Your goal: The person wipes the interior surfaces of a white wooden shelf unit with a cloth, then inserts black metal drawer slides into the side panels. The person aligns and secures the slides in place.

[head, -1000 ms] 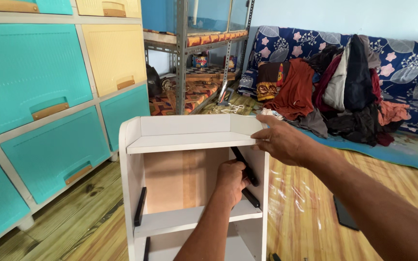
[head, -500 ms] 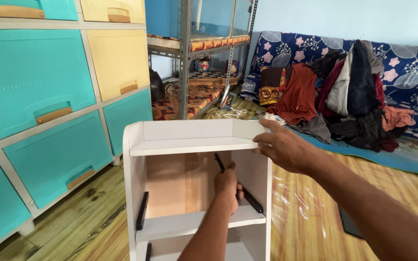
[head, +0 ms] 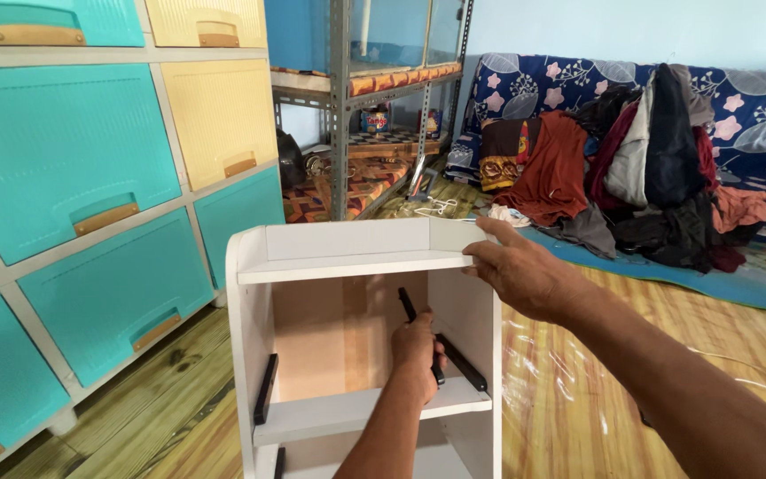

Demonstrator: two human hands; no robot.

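Two hands worked at a white cabinet (head: 339, 257): the left hand (head: 418, 341) reached inside it, fist closed around a black tool (head: 420, 333), while the right hand (head: 520, 275) gripped its top right corner, arm stretched forward. Teal drawers (head: 64, 160) stood left of it.

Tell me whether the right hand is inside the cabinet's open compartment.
No: the right hand grips the top right corner of the white cabinet, while the left hand reaches inside.

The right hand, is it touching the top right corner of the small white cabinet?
Touching. The head view shows the right hand with its fingers laid over the top right edge of the white cabinet, no gap between them.
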